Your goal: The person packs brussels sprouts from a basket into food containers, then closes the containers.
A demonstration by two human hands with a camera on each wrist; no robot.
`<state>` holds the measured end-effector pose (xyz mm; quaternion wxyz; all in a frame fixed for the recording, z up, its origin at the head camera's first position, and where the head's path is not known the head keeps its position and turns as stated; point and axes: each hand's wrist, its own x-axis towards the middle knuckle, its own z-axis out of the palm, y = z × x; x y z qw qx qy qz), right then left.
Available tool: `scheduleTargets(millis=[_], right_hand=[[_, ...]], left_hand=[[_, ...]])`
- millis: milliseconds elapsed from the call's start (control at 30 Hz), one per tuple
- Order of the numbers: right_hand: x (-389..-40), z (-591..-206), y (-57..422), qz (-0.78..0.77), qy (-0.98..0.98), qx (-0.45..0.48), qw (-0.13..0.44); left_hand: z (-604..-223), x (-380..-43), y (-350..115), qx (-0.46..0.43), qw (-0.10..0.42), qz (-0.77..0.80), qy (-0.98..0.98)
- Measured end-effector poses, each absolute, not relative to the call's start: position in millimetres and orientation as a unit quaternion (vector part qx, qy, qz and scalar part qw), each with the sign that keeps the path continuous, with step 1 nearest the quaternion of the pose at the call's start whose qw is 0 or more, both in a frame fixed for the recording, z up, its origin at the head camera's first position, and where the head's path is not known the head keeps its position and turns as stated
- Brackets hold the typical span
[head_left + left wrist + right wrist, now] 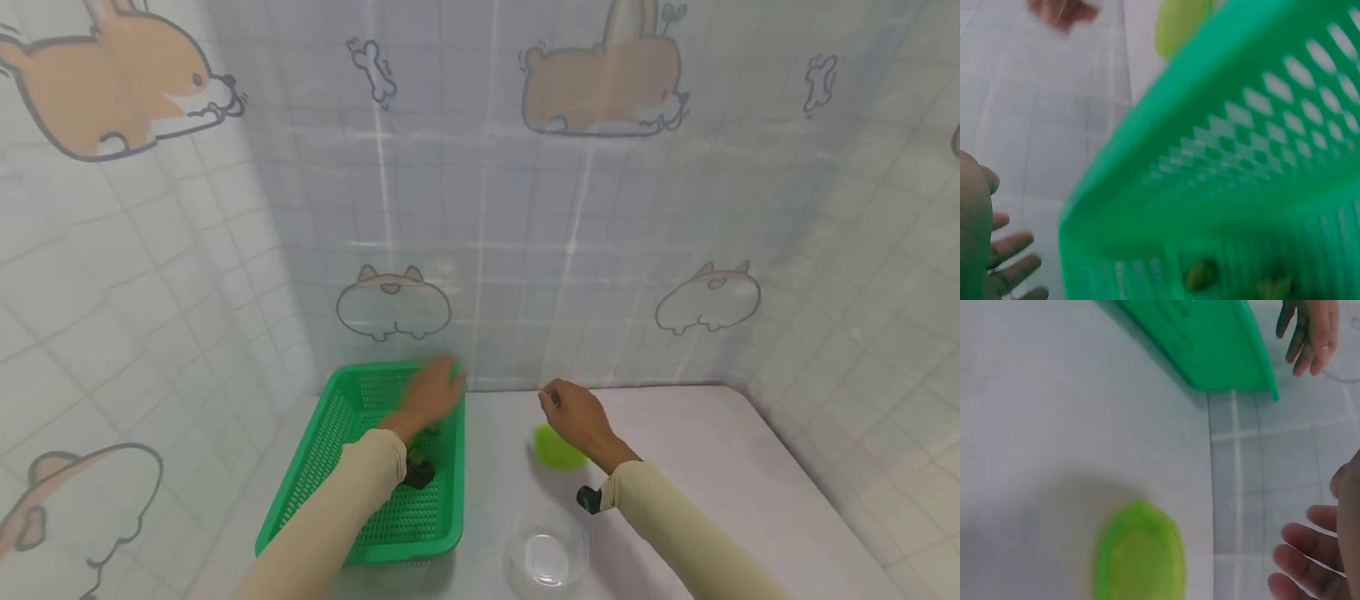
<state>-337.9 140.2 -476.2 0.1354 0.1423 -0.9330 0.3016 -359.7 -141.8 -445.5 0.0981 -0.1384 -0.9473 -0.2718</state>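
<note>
My left hand (pixel 433 392), blurred, is above the far right part of a green plastic basket (pixel 360 557). In the left wrist view its fingers (pixel 1013 250) are spread and hold nothing. Small dark green pieces (pixel 418 473) lie in the basket, partly hidden by the left forearm; their kind is too blurred to tell. My right hand (pixel 579 412) hovers over a lime-green dish (pixel 557 450) and covers part of it. The right wrist view shows loosely bent fingers (pixel 1307 544) with nothing between them.
A clear round bowl (pixel 547 554) stands near the front of the white table (pixel 690 467), right of the basket. A small dark object (pixel 590 499) sits at the right cuff. Translucent curtains (pixel 495 208) printed with cartoon dogs close in the back and both sides.
</note>
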Motion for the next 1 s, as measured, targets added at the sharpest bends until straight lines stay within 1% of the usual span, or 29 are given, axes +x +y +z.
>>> scheduleTargets(millis=[100, 233, 433, 700, 867, 1000], right_hand=[[-323.2, -479.9, 147.0, 0.346, -0.922, 0.132, 0.114], [-299.8, -486.7, 158.1, 0.399, -0.909, 0.102, 0.064], [-257.5, -494.9, 175.4, 0.454, -0.889, 0.044, -0.035], [-204.4, -518.9, 193.5, 0.495, -0.853, -0.011, -0.168], [-183.3, -531.8, 198.3, 0.519, -0.828, -0.021, -0.213], [-176.3, -537.2, 199.9, 0.552, -0.800, -0.005, -0.234]], left_hand=[[-443.9, -357.6, -162.5, -0.147, 0.086, -0.281, -0.944], [-446.0, -352.3, -188.2, -0.171, 0.076, -0.268, -0.945], [-452.2, -339.2, -213.6, -0.216, 0.072, -0.242, -0.943], [-462.9, -311.1, -231.9, -0.241, 0.035, -0.166, -0.955], [-470.8, -301.5, -239.8, -0.262, 0.026, -0.147, -0.953], [-475.1, -298.2, -248.5, -0.280, 0.001, -0.174, -0.944]])
